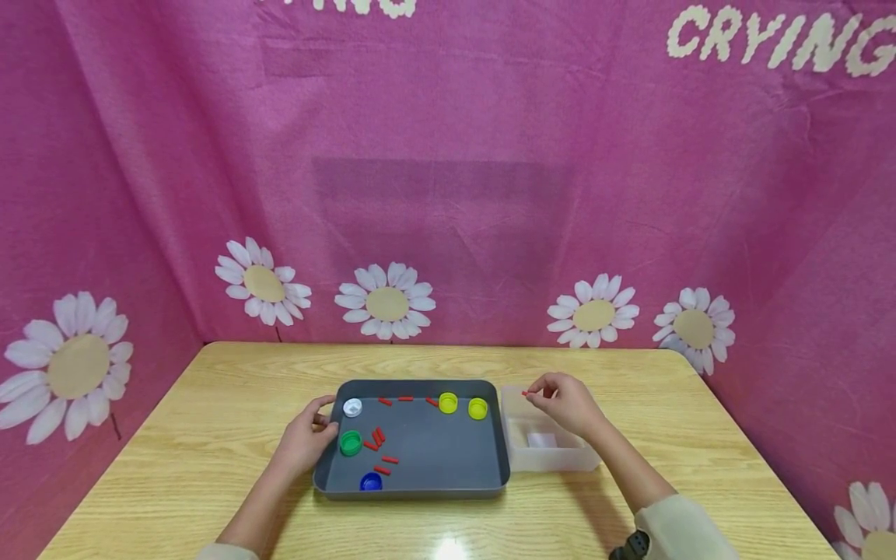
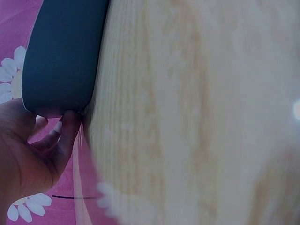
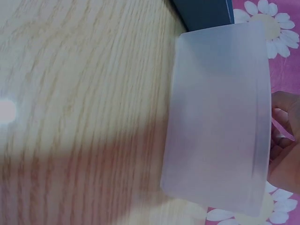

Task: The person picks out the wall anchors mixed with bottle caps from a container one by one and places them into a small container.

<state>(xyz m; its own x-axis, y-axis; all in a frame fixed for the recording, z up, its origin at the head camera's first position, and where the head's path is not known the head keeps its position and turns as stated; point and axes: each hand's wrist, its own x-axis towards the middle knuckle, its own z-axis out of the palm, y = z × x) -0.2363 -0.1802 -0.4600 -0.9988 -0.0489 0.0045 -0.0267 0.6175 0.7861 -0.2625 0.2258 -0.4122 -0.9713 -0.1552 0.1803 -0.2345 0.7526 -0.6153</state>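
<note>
My left hand (image 1: pixel 306 438) grips the left rim of a dark grey tray (image 1: pixel 448 459), its thumb over the edge and its fingers along the outer wall. Above the far part of a translucent plastic box (image 1: pixel 553 461), my right hand (image 1: pixel 567 403) pinches a small red stick (image 1: pixel 525 393) between thumb and fingertips. Several similar red sticks (image 1: pixel 390 460) lie scattered in the tray. In the right wrist view the box wall (image 3: pixel 215 117) hides part of that hand.
Inside the tray sit a white cap (image 1: pixel 352 407), a green cap (image 1: pixel 351 443), a blue cap (image 1: pixel 371 481) and two yellow caps (image 1: pixel 478 408). The box stands against the tray's right side on a wooden table (image 1: pixel 210 435). A pink flowered cloth (image 1: pixel 448 225) hangs behind.
</note>
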